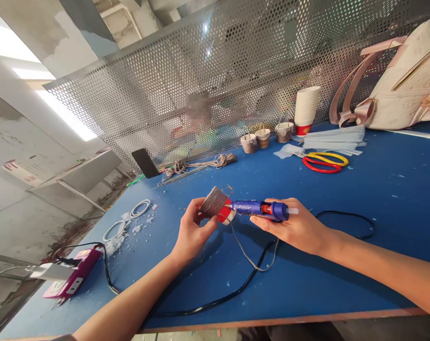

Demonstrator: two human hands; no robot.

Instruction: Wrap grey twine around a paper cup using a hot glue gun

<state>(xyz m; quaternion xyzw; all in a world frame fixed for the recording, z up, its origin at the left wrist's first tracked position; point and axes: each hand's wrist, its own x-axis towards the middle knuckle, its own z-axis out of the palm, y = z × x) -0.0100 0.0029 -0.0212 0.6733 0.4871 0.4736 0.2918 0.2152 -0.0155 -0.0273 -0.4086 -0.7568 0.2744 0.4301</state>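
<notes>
My left hand (195, 229) grips a small paper cup (215, 202) tipped on its side, its wall wound with grey-brown cord and a red and white part still bare. Closed around a blue hot glue gun (250, 207) is my right hand (295, 229). The gun's nozzle points left and meets the cup, or nearly so, at the border of cord and red paper. A clear glue stick (293, 211) sticks out of its back end. From the cup a loose length of cord (252, 264) hangs down and loops toward my right hand.
Behind stand several cord-wrapped cups (249, 144), a stack of paper cups (307, 108), white strips (333, 139) and red-yellow scissors (324, 162). A phone (145, 163) leans on the mesh panel beside cord bundles (200, 166). A black cable (215, 307) crosses the front; a power strip (76, 279) lies left.
</notes>
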